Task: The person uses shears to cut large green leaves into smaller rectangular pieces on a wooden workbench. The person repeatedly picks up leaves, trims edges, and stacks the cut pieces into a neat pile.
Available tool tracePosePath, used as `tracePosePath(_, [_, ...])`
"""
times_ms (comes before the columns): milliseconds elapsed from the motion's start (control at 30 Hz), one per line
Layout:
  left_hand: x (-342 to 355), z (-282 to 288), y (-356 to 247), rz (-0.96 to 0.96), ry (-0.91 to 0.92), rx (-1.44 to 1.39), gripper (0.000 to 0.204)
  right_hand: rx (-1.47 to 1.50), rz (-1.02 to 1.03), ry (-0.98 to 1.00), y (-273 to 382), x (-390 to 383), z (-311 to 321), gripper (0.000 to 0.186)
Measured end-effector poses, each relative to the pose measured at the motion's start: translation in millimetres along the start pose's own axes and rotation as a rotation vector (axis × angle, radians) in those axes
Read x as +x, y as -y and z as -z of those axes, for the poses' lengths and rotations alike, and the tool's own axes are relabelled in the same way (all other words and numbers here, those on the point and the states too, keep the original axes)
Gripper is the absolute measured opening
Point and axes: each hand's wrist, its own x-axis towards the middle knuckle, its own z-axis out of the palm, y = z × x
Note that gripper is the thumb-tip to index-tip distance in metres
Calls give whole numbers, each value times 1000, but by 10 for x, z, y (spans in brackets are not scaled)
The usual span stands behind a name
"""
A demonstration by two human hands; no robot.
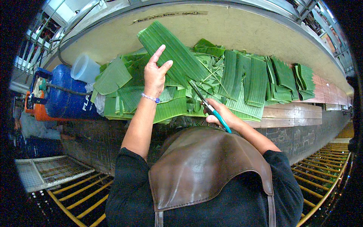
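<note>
My left hand (155, 73), a beaded bracelet on its wrist, holds up a broad strip of banana leaf (176, 51). Its thumb and one finger stretch over the near face, while the other fingers are mostly hidden. In my right hand (221, 113) is a pair of scissors (200, 95) with teal handles and metal blades. The blade tips meet the lower end of the held leaf; whether they are parted I cannot make out. Beneath both hands lies a pile of leaf scraps and narrow trimmings (213, 72).
Stacked and folded banana leaves (257, 81) line the wooden bench (291, 113) to the right. Larger leaf pieces (113, 77) lie at the left, beside a blue drum (66, 90) and a translucent bucket (85, 68). A cream wall (242, 26) rises behind; yellow railings (83, 200) stand low on either side.
</note>
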Motion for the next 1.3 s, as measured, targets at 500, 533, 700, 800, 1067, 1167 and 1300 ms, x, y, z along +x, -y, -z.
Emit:
tracePosePath(500, [-74, -56, 86, -45, -59, 41, 59, 219, 6, -122, -50, 215, -91, 80])
tracePosePath(533, [-77, -55, 87, -38, -53, 20, 59, 220, 13, -120, -46, 218, -89, 80])
tracePosePath(700, [-81, -58, 91, -19, -38, 19, 60, 203, 33, -135, 2, 235, -86, 77])
tracePosePath(800, [-88, -59, 93, 5, -27, 0, 61, 165, 46, -179, 32, 245, -86, 75])
tracePosePath(1067, [-68, -61, 136, -13, -37, 21, 61, 217, -76, -188, 43, 220, -78, 64])
tracePosePath(1167, [-53, -55, 158, 4, -34, 21, 61, 250, -127, -190, 5, 219, -94, 62])
tracePosePath(1300, [-39, -21, 187, 7, -47, 22, 62, 194, -71, -178, -66, 145, -60, 76])
